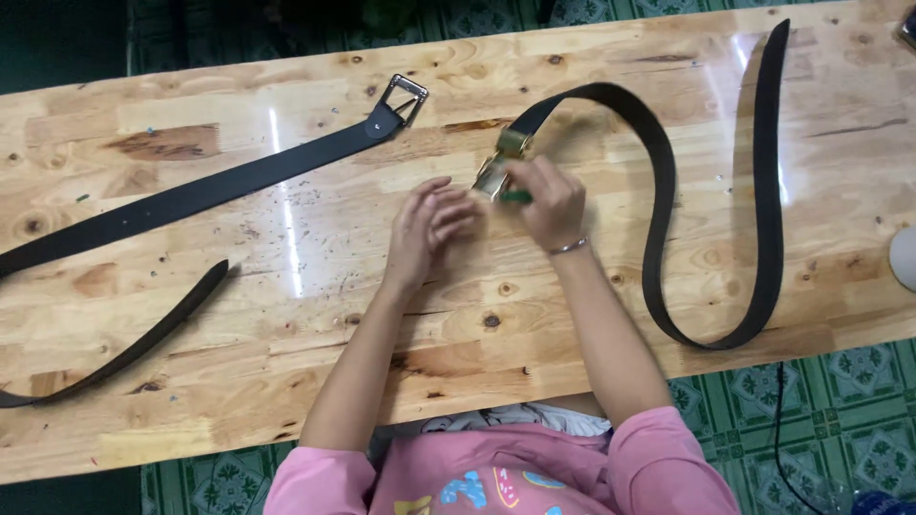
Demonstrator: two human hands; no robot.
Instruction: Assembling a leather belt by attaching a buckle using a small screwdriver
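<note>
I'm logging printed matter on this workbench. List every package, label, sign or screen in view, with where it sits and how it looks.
None in view: no package, label, sign or screen.
Wooden table: holds only belts.
Dark belt: looped at the right, its brass buckle at the right hand.
Black belt: lying at the left, silver buckle.

On a knotty pale wooden table (286,315), the right hand (549,200) grips a green-handled tool (516,196) against the brass-coloured buckle (501,162) of a dark leather belt (661,219) that loops toward the near right edge. The left hand (429,229) hovers open just beside it. Far left lies a second black belt (191,200) with a silver rectangular buckle (405,95).
</note>
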